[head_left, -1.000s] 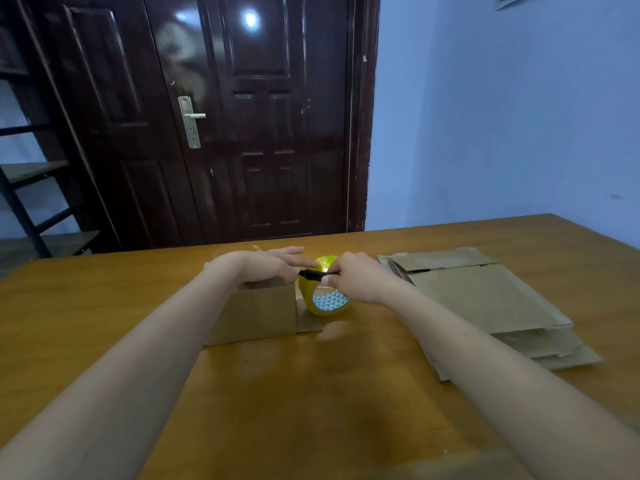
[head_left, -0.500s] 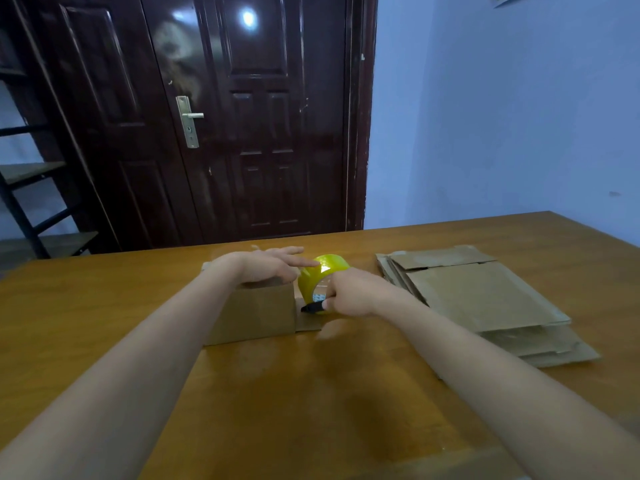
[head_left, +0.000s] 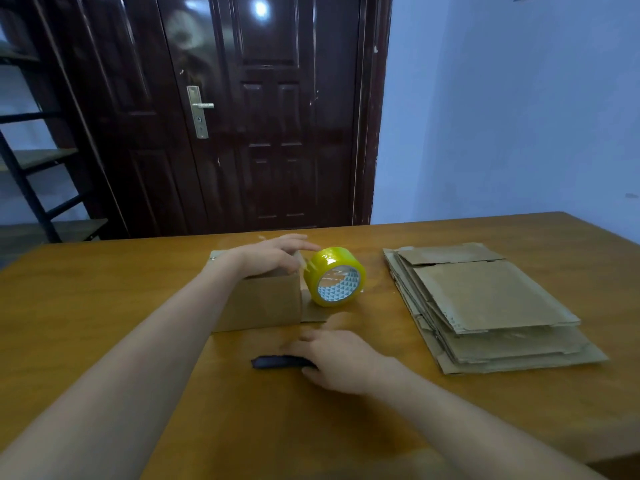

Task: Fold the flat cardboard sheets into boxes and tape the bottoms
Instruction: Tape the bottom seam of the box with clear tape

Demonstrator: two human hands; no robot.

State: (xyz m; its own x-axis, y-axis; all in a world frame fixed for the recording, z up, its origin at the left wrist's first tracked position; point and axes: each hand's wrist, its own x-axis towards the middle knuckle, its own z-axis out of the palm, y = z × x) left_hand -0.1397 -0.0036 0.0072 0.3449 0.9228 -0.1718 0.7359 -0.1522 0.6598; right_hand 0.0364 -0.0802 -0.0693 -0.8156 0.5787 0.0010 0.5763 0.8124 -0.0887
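Note:
A small folded cardboard box (head_left: 258, 306) stands at the table's middle. My left hand (head_left: 268, 254) lies flat on its top, fingers stretched toward the yellow tape roll (head_left: 335, 277). The roll stands on edge on a box flap, touching the box's right side. Nearer to me, a black cutter (head_left: 277, 362) lies on the table. My right hand (head_left: 341, 358) is blurred over its right end, which sits between thumb and fingers. A stack of flat cardboard sheets (head_left: 485, 306) lies to the right.
The wooden table (head_left: 104, 306) runs to a far edge just behind the box. Beyond it are a dark door (head_left: 270, 109), a metal shelf frame (head_left: 31, 174) at the left and a blue wall (head_left: 519, 116) at the right.
My right hand has left the tape roll and come down toward me with the black cutter, which now rests on the table. The left hand stays on the box.

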